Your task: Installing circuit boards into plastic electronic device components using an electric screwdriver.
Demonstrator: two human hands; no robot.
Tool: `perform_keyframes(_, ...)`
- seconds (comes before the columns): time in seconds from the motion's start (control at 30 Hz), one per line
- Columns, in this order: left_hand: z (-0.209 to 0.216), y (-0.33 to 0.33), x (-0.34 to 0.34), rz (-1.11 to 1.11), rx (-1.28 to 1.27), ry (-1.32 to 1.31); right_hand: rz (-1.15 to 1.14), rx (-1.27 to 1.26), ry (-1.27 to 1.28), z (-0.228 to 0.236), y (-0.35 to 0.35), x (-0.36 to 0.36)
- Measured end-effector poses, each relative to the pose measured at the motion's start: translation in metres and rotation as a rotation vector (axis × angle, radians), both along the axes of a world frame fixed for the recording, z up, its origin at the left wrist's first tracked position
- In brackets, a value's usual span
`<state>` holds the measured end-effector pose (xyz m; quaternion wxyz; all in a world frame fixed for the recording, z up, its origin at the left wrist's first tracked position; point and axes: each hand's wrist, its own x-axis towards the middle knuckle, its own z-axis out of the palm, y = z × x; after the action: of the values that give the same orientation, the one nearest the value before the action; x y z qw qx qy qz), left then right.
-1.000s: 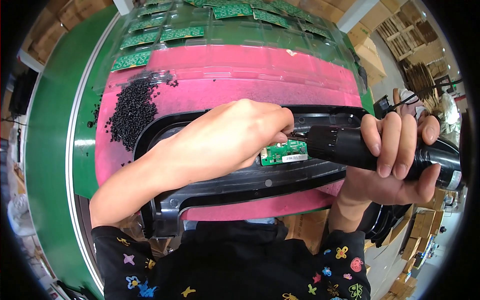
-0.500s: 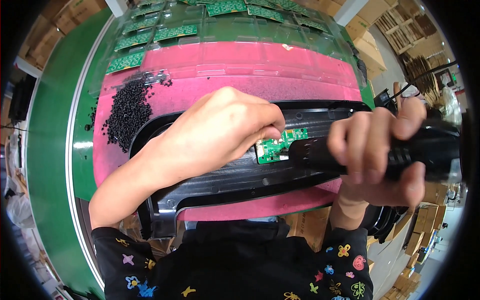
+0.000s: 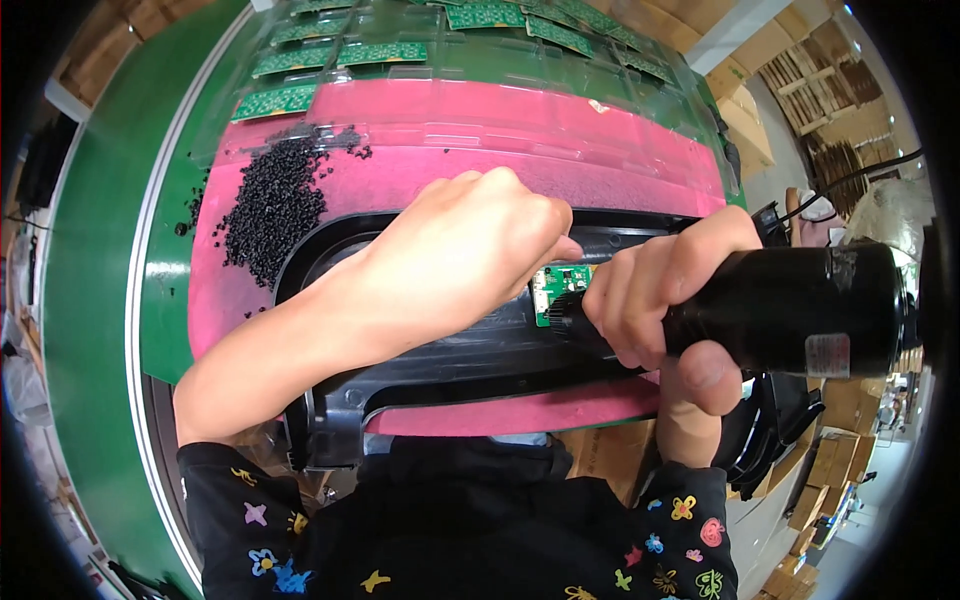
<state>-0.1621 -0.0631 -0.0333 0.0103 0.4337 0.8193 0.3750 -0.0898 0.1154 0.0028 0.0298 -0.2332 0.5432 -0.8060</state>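
My right hand (image 3: 655, 290) is wrapped round a thick black electric screwdriver (image 3: 800, 305), held nearly level. The tool's ribbed front end reaches over a small green circuit board (image 3: 562, 278) and hides part of it. That board lies inside a long black plastic housing (image 3: 440, 352) with raised edges. Just above the board's left end is my left hand (image 3: 490, 230), its fingers curled together and pointing down. Whatever is between those fingertips, if anything, is hidden behind the hand. The screwdriver's tip cannot be made out.
A heap of small black screws (image 3: 270, 205) lies left of the housing on the pink mat (image 3: 400, 110). Clear plastic trays (image 3: 470, 135) with several green circuit boards (image 3: 380, 53) stretch along the back. Cardboard boxes (image 3: 745, 130) stand at the right, where a black cable (image 3: 850, 175) hangs.
My right hand has shifted forward along the screwdriver and turned, with the tool's body now further in view. My left hand has risen slightly from the board. The whole view has shifted a little.
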Motion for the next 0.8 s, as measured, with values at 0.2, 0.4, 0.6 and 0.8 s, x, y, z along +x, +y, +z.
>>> perform_keyframes(0.2, 0.005, -0.002, 0.008, 0.015, -0.012, -0.039, -0.132, 0.254, 0.016, 0.001, -0.011, -0.001)
perform_keyframes(0.4, -0.002, -0.005, 0.009, -0.045, 0.021, -0.024, -0.117, 0.279, -0.058, 0.003, -0.017, 0.004)
perform_keyframes(0.6, 0.011, -0.002, 0.01, -0.059, -0.204, 0.022, 0.021, 0.251, -0.002, -0.008, -0.003, -0.011)
perform_keyframes(0.8, 0.016, -0.001, 0.015, -0.054, -0.192, -0.03, 0.009, 0.165, 0.063, -0.009, -0.003, -0.012)
